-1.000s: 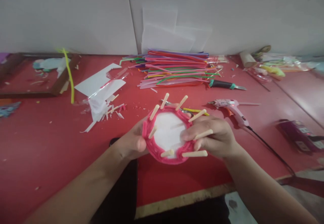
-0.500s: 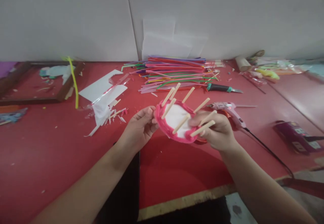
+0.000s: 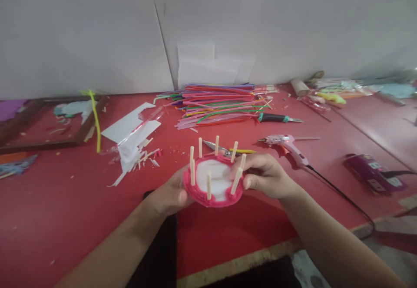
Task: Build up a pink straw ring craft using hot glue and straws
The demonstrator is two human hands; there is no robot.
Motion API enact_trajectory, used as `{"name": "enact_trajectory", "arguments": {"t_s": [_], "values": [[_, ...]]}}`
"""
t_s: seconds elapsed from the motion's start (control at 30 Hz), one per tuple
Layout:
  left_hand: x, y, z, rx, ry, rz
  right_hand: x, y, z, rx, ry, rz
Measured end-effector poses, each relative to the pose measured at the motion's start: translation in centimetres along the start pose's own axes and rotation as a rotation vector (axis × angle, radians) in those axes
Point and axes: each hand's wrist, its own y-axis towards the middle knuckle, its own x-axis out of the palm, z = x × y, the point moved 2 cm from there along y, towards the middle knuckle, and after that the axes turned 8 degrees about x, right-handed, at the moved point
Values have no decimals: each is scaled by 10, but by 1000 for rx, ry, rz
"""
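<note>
Both my hands hold a small round craft base (image 3: 212, 178) above the red table (image 3: 58, 210). Its middle is white, its rim is wrapped in pink fuzzy wire, and several short wooden sticks stand up around the edge. My left hand (image 3: 171, 194) grips the left side from below, fingers curled. My right hand (image 3: 265, 175) pinches the right rim, thumb and fingers closed on it. The base sits nearly level, sticks pointing up.
A pile of coloured pipe cleaners (image 3: 221, 101) lies at the back by the wall. A pink glue gun (image 3: 286, 145) with its cord, a craft knife (image 3: 276, 118) and scissors (image 3: 216, 147) lie behind my hands. White paper scraps (image 3: 130, 136) and a wooden frame (image 3: 45, 123) lie to the left.
The craft base was tilted away and to the right half a second ago; both hands have brought it back level and nearer, with the sticks now upright. My left hand took hold of the rim again.
</note>
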Motion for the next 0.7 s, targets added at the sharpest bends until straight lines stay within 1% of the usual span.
{"name": "enact_trajectory", "arguments": {"t_s": [0.07, 0.17, 0.23, 0.33, 0.4, 0.47, 0.53, 0.63, 0.7], "values": [[4, 1, 3, -16, 68, -70, 0, 0, 1, 14, 4, -19], [3, 1, 4, -4, 97, -49, 1, 2, 2, 17, 16, -22], [0, 2, 3, 25, 85, 24, 1, 3, 3, 7, 33, 37], [-4, 5, 4, 92, 27, 214, -1, 3, 3, 23, 23, 197], [-6, 8, 4, 127, 1, 327, -2, 1, 1, 34, 22, 255], [-7, 10, 5, 155, -17, 394, -2, -2, -2, 38, 46, 236], [-8, 12, 6, 175, -37, 420, -2, -3, -5, 40, 51, 170], [-10, 13, 6, 191, -39, 433, 2, -4, -9, 7, -53, 56], [-10, 13, 7, 176, -12, 435, 5, -3, -10, 0, -132, 10]]}}
